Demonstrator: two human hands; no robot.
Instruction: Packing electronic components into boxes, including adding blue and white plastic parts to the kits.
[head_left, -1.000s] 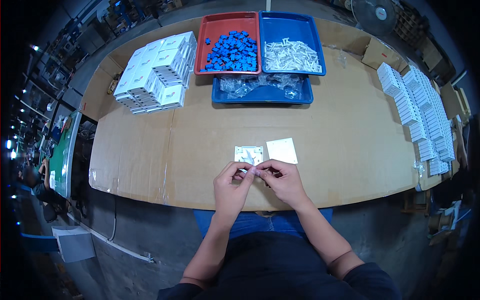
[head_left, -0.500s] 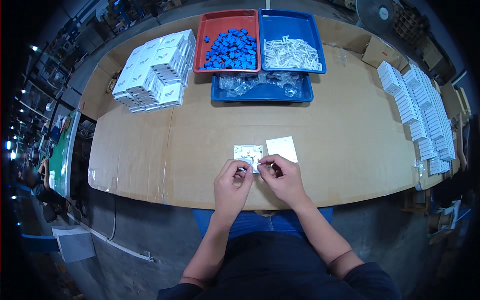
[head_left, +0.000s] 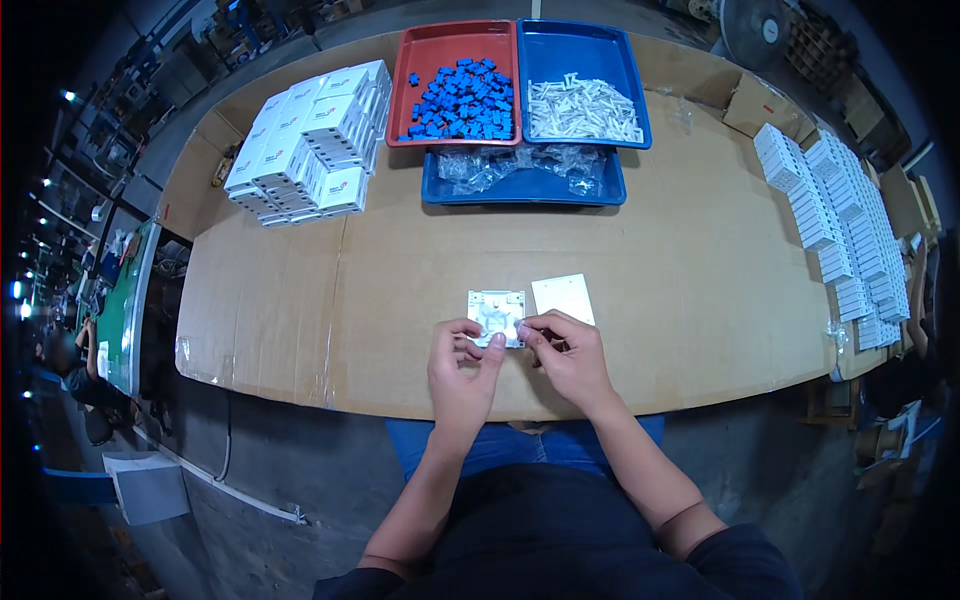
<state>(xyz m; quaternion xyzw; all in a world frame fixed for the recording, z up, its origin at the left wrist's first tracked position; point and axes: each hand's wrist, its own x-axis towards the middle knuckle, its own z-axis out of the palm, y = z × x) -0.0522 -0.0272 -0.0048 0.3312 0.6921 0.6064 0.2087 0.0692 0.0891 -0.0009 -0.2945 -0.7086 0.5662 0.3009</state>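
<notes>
A shallow white plastic box (head_left: 497, 300), open at the top, lies on the cardboard-covered table in front of me. Something pale or clear sits inside it, too small to make out. My left hand (head_left: 462, 372) is curled at its near left corner, fingers on the left side and thumb over the near edge. At the box's right side, my right hand (head_left: 570, 358) is closed in a pinch; whatever is between the fingertips is too small to name. Just beyond that hand lies a flat white square cover (head_left: 564, 297), apart from the box.
A red tray (head_left: 458, 45) of blue parts and a blue tray (head_left: 575, 50) of white plastic pieces stand at the back, above another blue tray (head_left: 520, 197) of clear bags. Stacked white boxes (head_left: 300, 125) stand back left; rows of white units (head_left: 835, 220) line the right.
My left fingers have drawn back toward the left edge, and my right fingertips have shifted slightly right. More of the box's inside now shows.
</notes>
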